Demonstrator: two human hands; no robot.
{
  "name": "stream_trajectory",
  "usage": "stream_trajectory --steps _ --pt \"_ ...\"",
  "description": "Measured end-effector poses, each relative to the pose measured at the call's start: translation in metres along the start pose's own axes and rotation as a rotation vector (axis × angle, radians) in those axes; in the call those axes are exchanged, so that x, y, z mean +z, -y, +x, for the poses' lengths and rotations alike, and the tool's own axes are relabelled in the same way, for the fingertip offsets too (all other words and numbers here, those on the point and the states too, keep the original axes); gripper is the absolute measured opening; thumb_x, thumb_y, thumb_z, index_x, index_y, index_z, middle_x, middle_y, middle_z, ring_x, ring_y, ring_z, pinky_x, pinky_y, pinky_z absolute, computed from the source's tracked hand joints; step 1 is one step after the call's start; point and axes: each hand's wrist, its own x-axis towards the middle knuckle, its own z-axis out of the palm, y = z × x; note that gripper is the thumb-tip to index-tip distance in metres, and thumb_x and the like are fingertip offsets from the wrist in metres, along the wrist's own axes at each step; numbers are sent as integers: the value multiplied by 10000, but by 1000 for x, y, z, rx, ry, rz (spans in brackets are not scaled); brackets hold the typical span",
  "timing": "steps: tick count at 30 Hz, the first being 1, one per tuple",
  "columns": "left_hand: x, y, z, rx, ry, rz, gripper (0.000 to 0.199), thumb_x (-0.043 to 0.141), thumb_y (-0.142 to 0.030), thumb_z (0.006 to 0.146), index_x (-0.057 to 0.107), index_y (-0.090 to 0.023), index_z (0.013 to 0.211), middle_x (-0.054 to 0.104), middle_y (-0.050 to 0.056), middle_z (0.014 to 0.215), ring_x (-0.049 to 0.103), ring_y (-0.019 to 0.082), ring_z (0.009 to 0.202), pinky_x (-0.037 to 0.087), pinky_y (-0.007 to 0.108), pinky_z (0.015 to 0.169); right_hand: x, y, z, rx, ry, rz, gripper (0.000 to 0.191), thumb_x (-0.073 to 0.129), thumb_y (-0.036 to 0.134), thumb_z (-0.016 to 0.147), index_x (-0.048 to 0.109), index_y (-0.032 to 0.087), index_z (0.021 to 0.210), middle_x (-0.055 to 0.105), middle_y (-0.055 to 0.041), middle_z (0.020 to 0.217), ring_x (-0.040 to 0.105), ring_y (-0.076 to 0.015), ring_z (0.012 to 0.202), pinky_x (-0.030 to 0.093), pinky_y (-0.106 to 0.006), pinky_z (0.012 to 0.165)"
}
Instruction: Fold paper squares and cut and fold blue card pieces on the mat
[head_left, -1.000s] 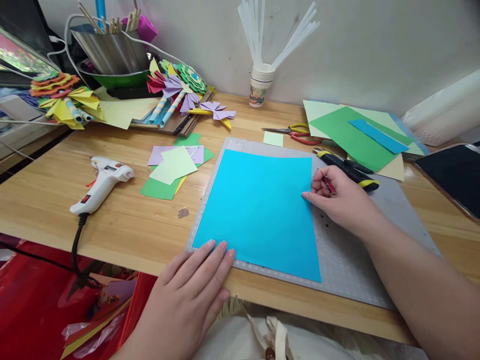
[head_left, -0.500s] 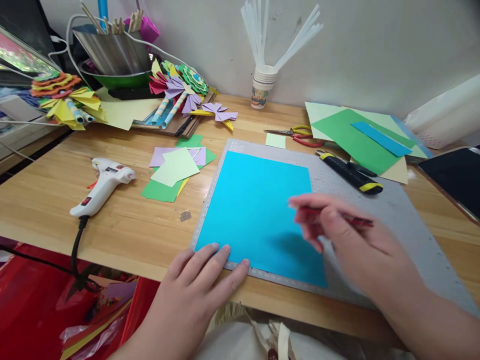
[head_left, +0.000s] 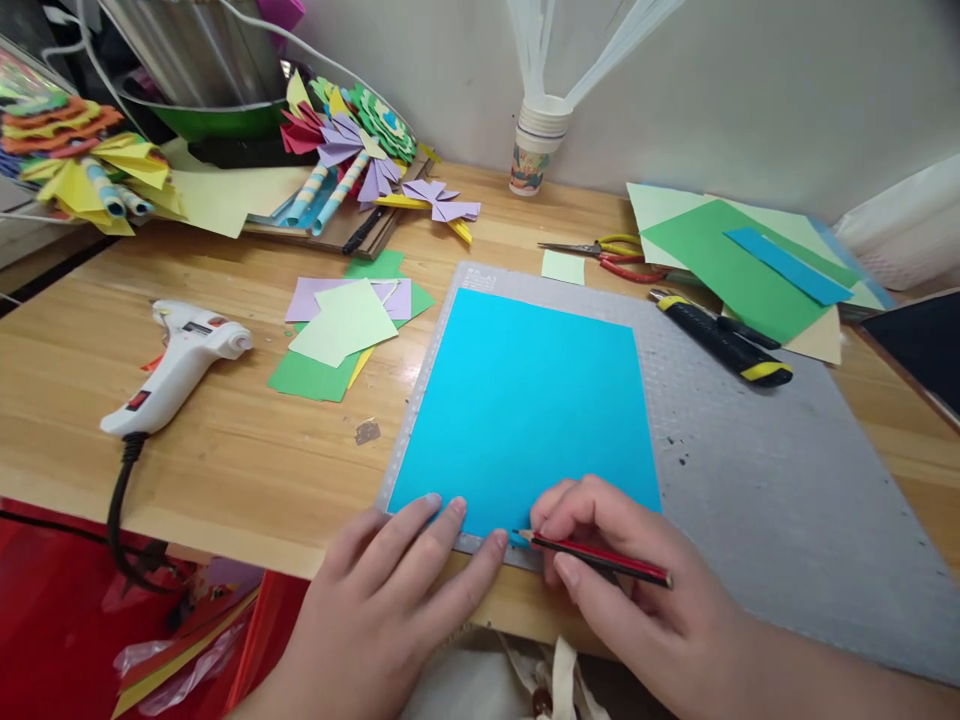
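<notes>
The right hand (head_left: 637, 580) closes its grip round a red-and-black pencil (head_left: 600, 558), tip at the near edge of the blue sheet (head_left: 525, 410) beneath. Left of that grip, the left hand (head_left: 409, 565) lies with fingers slightly spread on the sheet, grasping nothing. The utility knife (head_left: 724, 340) lies beyond the right grip.

Glue gun (head_left: 176, 365) near worktop's (head_left: 247, 470) front-left edge, paper sheet (head_left: 532, 410) on cutting mat (head_left: 772, 480) at front edge, paper cups (head_left: 536, 145) at back edge.
</notes>
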Motion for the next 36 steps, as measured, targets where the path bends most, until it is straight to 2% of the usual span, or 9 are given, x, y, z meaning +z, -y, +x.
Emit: stream_trajectory --steps 5,8,14,25,36 --pt "3 -2 1 -58 -45 -31 362 439 -233 941 624 -400 1205 690 -25 1151 591 182 1041 344 325 936 5 -6 -2 -59 -112 -69 126 499 125 805 447 235 772 537 2 708 526 -147 632 426 -262 540" --pt "5 -3 2 -85 -64 -29 359 433 -227 946 635 -405 1184 697 -28 1126 597 181 1023 349 327 938 8 -4 0 -118 -131 -136 140 498 110 751 437 234 733 544 3 663 518 -136 569 409 -256 493" --pt "4 -2 2 -77 -45 -49 344 437 -240 956 623 -396 1199 693 -21 1128 576 195 1021 339 359 902 7 6 7 -105 -91 -287 138 441 147 793 452 233 685 560 -10 609 515 -138 519 380 -263 446" --pt "3 -3 7 -74 -43 -46 304 472 -250 949 641 -382 1166 671 -25 1133 568 191 1022 339 345 906 7 3 10 -144 43 -334 205 395 206 905 368 231 703 526 -3 604 487 -127 510 320 -284 458" --pt "5 -1 6 -41 -86 -50 287 476 -268 955 655 -352 1163 667 -18 1129 567 193 1025 347 340 891 7 5 9 -187 56 -369 213 406 143 884 391 221 686 544 -8 589 493 -121 498 329 -277 452"
